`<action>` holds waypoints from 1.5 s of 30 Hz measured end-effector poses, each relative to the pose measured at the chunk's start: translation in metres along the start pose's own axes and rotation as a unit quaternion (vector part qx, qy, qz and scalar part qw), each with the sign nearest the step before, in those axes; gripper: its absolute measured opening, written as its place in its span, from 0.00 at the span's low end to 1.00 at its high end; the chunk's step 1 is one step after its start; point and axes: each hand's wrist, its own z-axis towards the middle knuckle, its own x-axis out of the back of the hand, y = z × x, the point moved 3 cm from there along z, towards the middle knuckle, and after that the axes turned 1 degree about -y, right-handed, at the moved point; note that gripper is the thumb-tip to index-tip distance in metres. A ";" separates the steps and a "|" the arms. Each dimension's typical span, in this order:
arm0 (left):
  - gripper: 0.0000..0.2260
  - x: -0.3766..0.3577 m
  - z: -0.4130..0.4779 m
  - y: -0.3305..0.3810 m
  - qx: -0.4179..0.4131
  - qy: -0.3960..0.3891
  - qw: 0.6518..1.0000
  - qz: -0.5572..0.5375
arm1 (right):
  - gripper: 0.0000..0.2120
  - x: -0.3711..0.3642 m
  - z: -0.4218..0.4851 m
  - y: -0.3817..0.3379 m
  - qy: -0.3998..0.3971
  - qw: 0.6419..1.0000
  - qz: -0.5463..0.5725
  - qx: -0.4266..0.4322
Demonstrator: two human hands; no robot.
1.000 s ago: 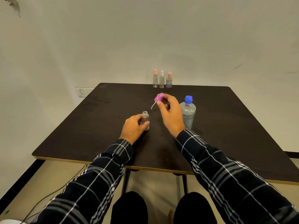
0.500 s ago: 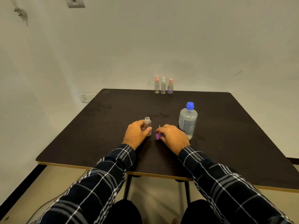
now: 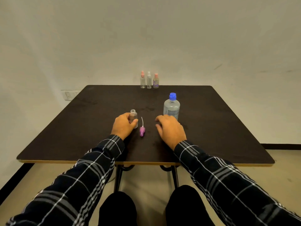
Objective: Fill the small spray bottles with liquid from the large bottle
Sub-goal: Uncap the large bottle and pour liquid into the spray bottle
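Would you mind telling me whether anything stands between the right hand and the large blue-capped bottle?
Nothing visible does. The right hand sits just in front of the large bottle, hiding part of its base. The purple spray top lies to the hand's left, out of that path.

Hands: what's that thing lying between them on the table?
A purple spray cap with its thin white tube lies on the table, between the left hand, which grips the open small bottle, and the right hand. The head view shows it.
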 end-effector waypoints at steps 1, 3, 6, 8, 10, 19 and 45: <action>0.16 -0.001 0.001 0.000 0.007 -0.008 1.000 0.001 | 0.06 0.005 -0.002 0.003 0.043 0.999 0.007 -0.017; 0.17 -0.001 0.002 -0.002 0.021 -0.021 1.000 -0.006 | 0.09 0.013 -0.006 0.012 0.108 0.990 0.036 -0.084; 0.30 0.001 0.001 -0.007 0.048 -0.021 0.997 -0.062 | 0.14 0.019 -0.012 0.028 0.175 0.958 0.112 -0.200; 0.40 0.003 -0.004 -0.008 0.050 0.000 0.994 -0.092 | 0.16 0.019 -0.015 0.039 0.212 0.934 0.155 -0.242; 0.40 0.005 -0.015 -0.001 0.008 0.080 0.992 -0.095 | 0.22 0.017 -0.015 0.049 0.224 0.923 0.185 -0.253; 0.31 -0.063 -0.041 0.078 -0.173 0.030 0.978 -0.109 | 0.29 0.014 0.001 0.058 0.147 0.933 0.284 -0.167; 0.29 -0.092 -0.013 0.098 -0.086 -0.048 0.982 -0.163 | 0.24 0.053 0.046 0.057 0.051 0.896 0.421 -0.132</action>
